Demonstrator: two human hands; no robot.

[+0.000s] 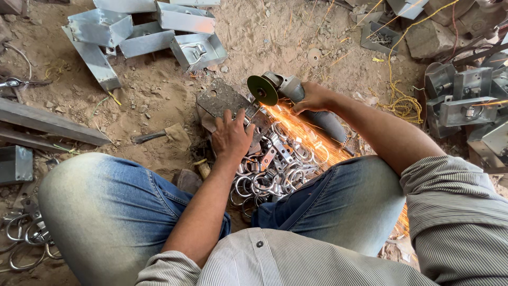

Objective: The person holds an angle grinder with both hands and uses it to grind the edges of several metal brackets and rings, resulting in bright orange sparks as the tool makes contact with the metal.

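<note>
**Grinding a small bracket on the floor block**

Steel block [222,98] is the landmark. Angle grinder [296,100], right of it, is clenched in right hand [312,98]. Left hand [232,137] presses bracket [257,119] against its near edge. Judgement: keep fingers behind the disc [262,90].

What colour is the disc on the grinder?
Green, seen in the head view: the disc on the grinder.

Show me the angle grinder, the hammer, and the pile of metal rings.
angle grinder [283,87], head view, on its grey body behind the disc.
hammer [151,136], head view, on the dark handle.
pile of metal rings [264,180], head view, on rings between the knees.
</note>
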